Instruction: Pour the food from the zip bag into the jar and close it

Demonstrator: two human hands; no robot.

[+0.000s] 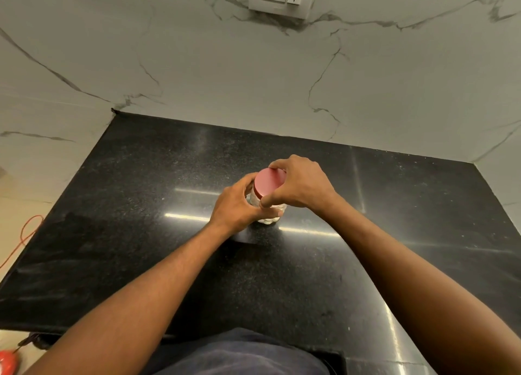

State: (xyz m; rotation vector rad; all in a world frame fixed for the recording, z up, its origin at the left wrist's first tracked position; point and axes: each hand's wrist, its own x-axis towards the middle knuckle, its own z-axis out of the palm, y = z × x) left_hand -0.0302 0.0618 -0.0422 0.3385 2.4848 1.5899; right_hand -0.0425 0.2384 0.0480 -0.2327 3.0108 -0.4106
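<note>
Your small clear jar (267, 210) with pale food inside stands upright near the middle of the polished black stone counter (141, 205), between your two hands. It looks light for its size, and its smooth see-through wall is likely slick, so a loose hold could let it spin on the glossy stone when you turn the top. The wall seems stiff enough to take a firm squeeze. Take the body low and wrap it all the way round, and take the round pinkish-red lid (269, 181) by its ribbed edge, where the fingers can bite.

That is close to how you have it. Your left hand (239, 205) is curled round the jar's body, thumb on the near side and the fingers wrapped behind, closed against the wall. Your right hand (300, 186) comes over from the right and clamps the lid by its rim: the thumb presses the near edge, and the fingertips (275, 164) hook over the far edge. Neither hand shows a gap from what it grips.

The lid sits level on the neck, though you cannot tell from here whether the thread is fully home. No zip bag is in sight, so the pouring looks done and only the closing remains. Tighten until the lid stops, keeping the jar pinned down.
</note>
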